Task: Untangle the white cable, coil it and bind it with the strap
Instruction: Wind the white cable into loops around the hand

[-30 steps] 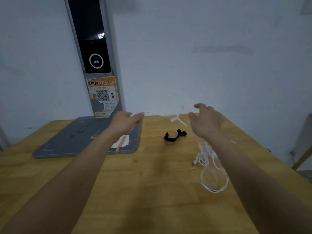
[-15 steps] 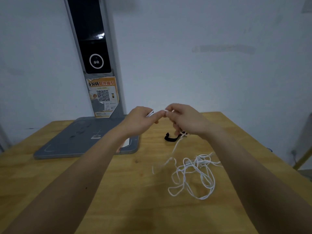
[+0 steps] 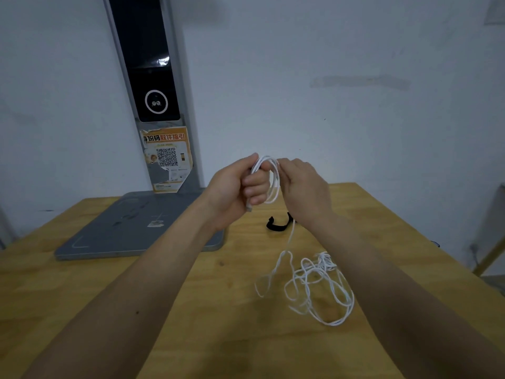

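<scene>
My left hand (image 3: 237, 187) is raised above the table and grips a small coil of the white cable (image 3: 274, 184), a couple of loops showing beside its fingers. My right hand (image 3: 303, 187) is right next to it, fingers pinching the cable at the coil's top. From the hands the cable drops down to a loose tangled heap (image 3: 318, 283) on the wooden table (image 3: 191, 310). The black strap (image 3: 278, 225) lies curled on the table just below my hands, partly hidden by my right wrist.
A grey flat base (image 3: 123, 228) with a tall dark upright panel (image 3: 153, 77) stands at the back left against the white wall, an orange QR sticker on it. The table's right edge runs close past the cable heap.
My hands have risen and several loops of cable now sit in my left hand, where half a second ago only a short stretch ran between the fingertips. The heap on the table shifted slightly.
</scene>
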